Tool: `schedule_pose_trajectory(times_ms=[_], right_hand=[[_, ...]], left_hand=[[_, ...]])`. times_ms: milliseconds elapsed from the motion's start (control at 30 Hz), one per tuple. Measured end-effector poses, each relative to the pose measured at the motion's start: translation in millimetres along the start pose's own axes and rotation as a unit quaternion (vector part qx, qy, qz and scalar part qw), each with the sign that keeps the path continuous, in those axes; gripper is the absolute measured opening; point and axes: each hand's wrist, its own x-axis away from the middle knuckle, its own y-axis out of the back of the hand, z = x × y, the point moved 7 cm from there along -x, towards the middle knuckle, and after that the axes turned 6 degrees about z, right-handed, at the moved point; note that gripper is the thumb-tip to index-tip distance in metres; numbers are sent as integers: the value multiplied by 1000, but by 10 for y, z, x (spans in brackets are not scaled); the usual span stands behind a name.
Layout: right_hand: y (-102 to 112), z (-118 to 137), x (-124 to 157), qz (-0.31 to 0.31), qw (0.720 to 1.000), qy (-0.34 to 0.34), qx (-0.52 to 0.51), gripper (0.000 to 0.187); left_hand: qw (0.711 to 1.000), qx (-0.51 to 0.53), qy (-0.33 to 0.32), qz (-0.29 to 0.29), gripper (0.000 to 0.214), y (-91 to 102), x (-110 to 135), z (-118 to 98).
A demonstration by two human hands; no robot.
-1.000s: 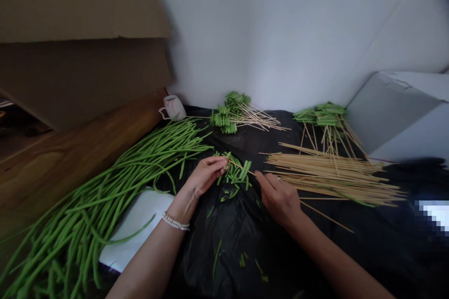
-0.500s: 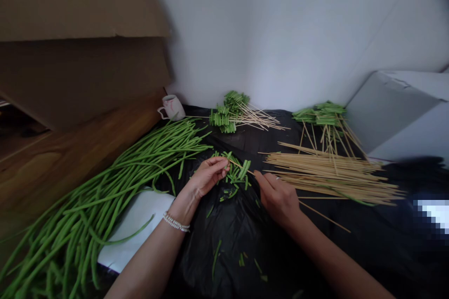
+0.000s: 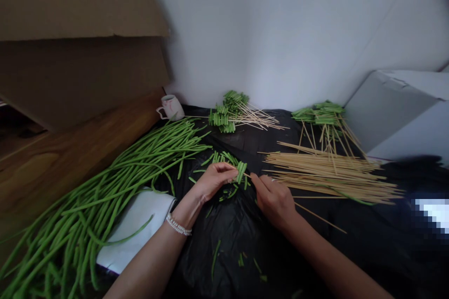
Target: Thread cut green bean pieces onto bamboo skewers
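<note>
My left hand point(image 3: 213, 181) pinches short green bean pieces point(image 3: 240, 171) just above a small heap of cut pieces point(image 3: 224, 158) on the black plastic sheet point(image 3: 242, 229). My right hand point(image 3: 271, 198) grips a thin bamboo skewer point(image 3: 317, 217). The skewer's tip reaches the bean pieces at my left fingertips, and its tail runs back to the right past my wrist. The two hands nearly touch.
Long green beans point(image 3: 115, 182) lie piled at the left over a white board point(image 3: 135, 224). Loose skewers point(image 3: 329, 175) lie at the right. Two heaps of finished bean skewers point(image 3: 231, 113) point(image 3: 321, 113) sit at the back. A cup point(image 3: 170, 106), cardboard box point(image 3: 80, 37) and white box point(image 3: 403, 112) border the area.
Both hands have drawn closer together and slightly lower. The bean pieces at my left fingers now sit on the skewer's tip, bunched tighter than before.
</note>
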Motion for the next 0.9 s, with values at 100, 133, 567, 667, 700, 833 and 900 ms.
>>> schedule_pose_trajectory(times_ms=[100,133,567,667,700,833,900], right_hand=[[-5,7,-2,1,1000,2,-3,29],[-7,3,-2,2,1000,4,-2,29],[-13,-158,9,5,1000,-23,18,29],[-33,-151,18,9,1000,-23,14,29],[-39,-149,21,10,1000,-24,14,29],[-42,-131,26,7,1000,-17,9,30],[-36,-122,23,5,1000,-14,6,30]], left_hand=[[1000,-21,-7,7,22,-34,-10,32],[1000,-26,-11,6,23,-30,-13,23],[877,-444,-75,-165,24,498,39,-408],[808,-549,-107,-183,18,434,53,-417],[785,-578,-117,-191,18,413,61,-421],[716,-650,-106,-233,16,449,86,-420],[711,-657,-87,-235,17,502,81,-407]])
